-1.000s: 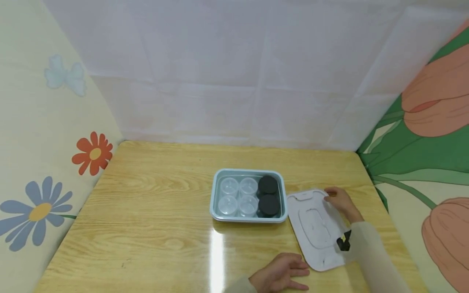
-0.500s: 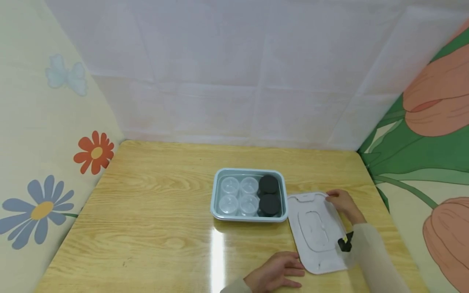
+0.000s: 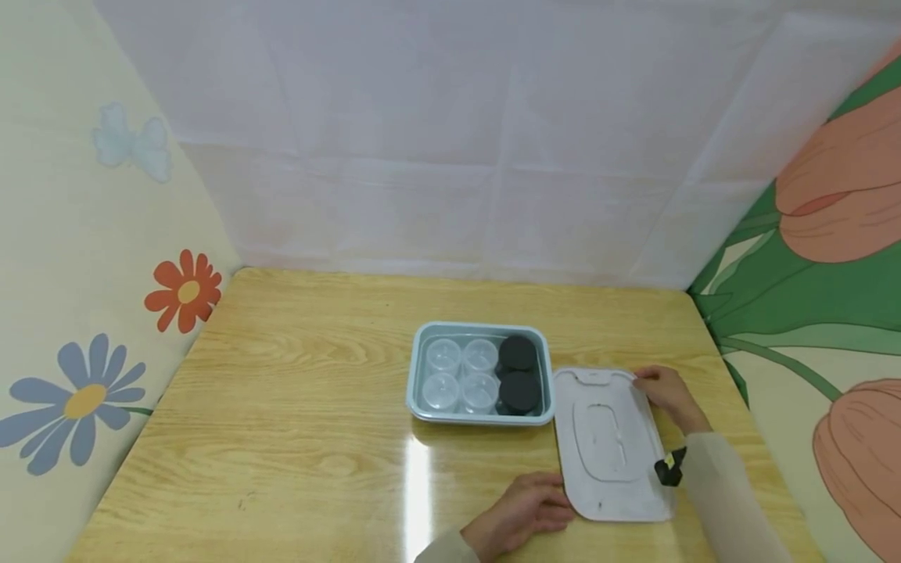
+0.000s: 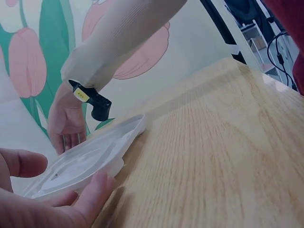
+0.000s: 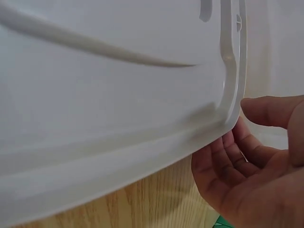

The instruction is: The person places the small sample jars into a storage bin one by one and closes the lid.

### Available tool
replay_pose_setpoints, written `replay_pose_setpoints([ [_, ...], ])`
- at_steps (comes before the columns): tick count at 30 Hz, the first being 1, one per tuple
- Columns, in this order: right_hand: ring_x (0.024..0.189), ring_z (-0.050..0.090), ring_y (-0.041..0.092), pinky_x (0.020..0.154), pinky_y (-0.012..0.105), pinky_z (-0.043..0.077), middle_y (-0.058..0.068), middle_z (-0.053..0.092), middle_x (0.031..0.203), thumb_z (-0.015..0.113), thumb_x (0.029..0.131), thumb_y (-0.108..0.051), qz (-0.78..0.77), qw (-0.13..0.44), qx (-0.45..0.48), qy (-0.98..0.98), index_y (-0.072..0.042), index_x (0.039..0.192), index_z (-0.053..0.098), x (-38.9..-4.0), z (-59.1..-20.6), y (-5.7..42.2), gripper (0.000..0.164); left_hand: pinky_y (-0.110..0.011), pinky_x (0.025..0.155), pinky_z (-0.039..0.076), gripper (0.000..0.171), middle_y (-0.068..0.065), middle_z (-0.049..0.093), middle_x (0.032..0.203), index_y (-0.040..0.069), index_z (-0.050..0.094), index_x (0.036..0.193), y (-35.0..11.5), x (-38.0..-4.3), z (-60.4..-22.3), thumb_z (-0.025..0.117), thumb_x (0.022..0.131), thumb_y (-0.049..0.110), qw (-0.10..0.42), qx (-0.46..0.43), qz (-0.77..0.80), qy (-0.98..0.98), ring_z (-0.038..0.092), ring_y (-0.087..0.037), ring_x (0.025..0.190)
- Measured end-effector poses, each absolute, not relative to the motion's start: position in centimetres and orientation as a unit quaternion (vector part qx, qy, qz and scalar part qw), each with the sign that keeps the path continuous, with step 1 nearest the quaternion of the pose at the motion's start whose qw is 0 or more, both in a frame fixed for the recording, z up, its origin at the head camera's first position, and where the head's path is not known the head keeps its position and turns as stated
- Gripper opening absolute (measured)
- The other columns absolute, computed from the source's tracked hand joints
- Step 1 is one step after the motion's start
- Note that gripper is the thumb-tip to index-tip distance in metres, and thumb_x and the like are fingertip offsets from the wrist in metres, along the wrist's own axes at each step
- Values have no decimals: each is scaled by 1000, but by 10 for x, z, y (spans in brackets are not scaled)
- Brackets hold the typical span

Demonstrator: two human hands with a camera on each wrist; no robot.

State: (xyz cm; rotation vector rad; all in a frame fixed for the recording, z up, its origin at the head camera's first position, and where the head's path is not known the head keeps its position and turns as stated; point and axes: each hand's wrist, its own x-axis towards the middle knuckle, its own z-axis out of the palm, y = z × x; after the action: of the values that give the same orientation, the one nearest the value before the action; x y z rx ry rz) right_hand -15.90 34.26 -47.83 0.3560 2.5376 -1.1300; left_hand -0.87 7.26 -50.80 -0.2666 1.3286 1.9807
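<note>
A white plastic lid (image 3: pixel 605 446) lies flat side down the right of the table, its moulded ridges facing up. My right hand (image 3: pixel 672 395) pinches its far right corner; in the right wrist view the thumb (image 5: pixel 270 110) meets the rim and the other fingers reach beneath it. At the near left edge is my left hand (image 3: pixel 524 508). Its fingertips (image 4: pixel 97 190) touch the lid's rim from below, while its thumb stays apart above. Left of the lid stands a light blue tub (image 3: pixel 415 414) holding clear round containers (image 3: pixel 443 391) and two black-topped ones (image 3: pixel 519 391).
The wooden table (image 3: pixel 281 438) extends left of the tub. A white cloth (image 3: pixel 422 156) hangs behind it, and flower-printed panels flank both sides. A small black camera (image 3: pixel 670 467) sits on the right wrist, close to the lid's right edge.
The lid has turned slightly, its near end swinging left so it lies straighter beside the tub. My left hand has moved left along with it; the right hand has shifted slightly right.
</note>
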Motion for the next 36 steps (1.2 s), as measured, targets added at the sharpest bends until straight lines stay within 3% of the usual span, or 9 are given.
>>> replay_pose_setpoints([
  [9, 89, 54, 21, 67, 28, 48, 24, 55, 109, 47, 95, -15, -408, 173, 129, 887, 14, 119, 48, -153, -473, 352, 38, -32, 78, 56, 37, -14, 70, 96, -8, 53, 120, 73, -9, -506, 52, 84, -2, 327, -97, 786, 516, 65, -14, 77],
  [19, 82, 56, 13, 69, 30, 55, 29, 54, 109, 43, 96, -12, -426, 157, 123, 883, 19, 122, 44, -148, -456, 364, 40, -20, 64, 51, 43, -4, 58, 86, -12, 52, 120, 74, -16, -494, 51, 77, -9, 266, -79, 817, 506, 58, -9, 69],
  [29, 79, 58, 10, 68, 29, 56, 33, 51, 115, 42, 97, -12, -425, 142, 134, 884, 20, 126, 41, -142, -446, 365, 43, -19, 63, 49, 51, -3, 57, 83, -13, 52, 123, 73, -20, -484, 51, 72, -11, 233, -66, 819, 520, 55, -8, 67],
  [36, 76, 57, 6, 69, 30, 57, 24, 55, 105, 44, 97, -9, -443, 130, 127, 878, 19, 124, 41, -137, -442, 361, 39, -20, 64, 43, 57, -5, 56, 88, -14, 51, 125, 64, -28, -475, 49, 68, -12, 202, -50, 802, 559, 51, -8, 68],
])
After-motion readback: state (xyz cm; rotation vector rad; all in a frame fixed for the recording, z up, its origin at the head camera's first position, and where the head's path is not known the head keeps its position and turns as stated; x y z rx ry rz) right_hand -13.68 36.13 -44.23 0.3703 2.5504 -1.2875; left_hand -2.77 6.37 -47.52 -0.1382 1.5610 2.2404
